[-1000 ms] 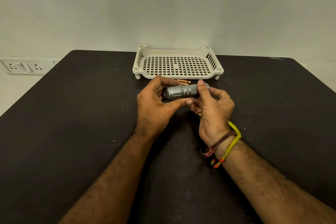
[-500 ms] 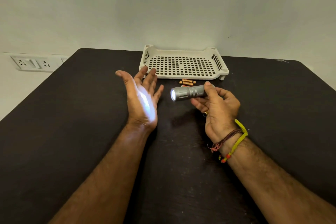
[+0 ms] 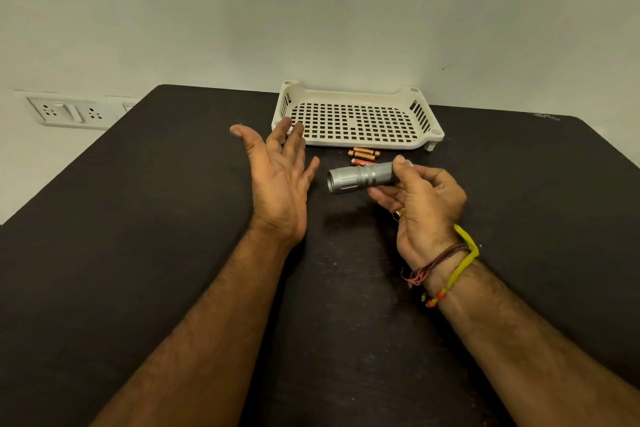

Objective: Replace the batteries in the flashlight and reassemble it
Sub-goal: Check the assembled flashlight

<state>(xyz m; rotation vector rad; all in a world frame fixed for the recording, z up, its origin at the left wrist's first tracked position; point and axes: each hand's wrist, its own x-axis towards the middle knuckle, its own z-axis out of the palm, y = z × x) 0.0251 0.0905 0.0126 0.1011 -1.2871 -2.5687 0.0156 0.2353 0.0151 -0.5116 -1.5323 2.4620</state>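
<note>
Black table under silver ribbed flashlight, assembled, unlit.

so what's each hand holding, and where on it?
Right hand grips the flashlight by its knurled tail end. Left hand holds nothing, open.

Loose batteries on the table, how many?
3 as far as visible, though the flashlight may hide more. The batteries lie clustered on the table between the tray and the flashlight.

a dark table — on it a white slotted tray at the back, batteries just before it.
</note>
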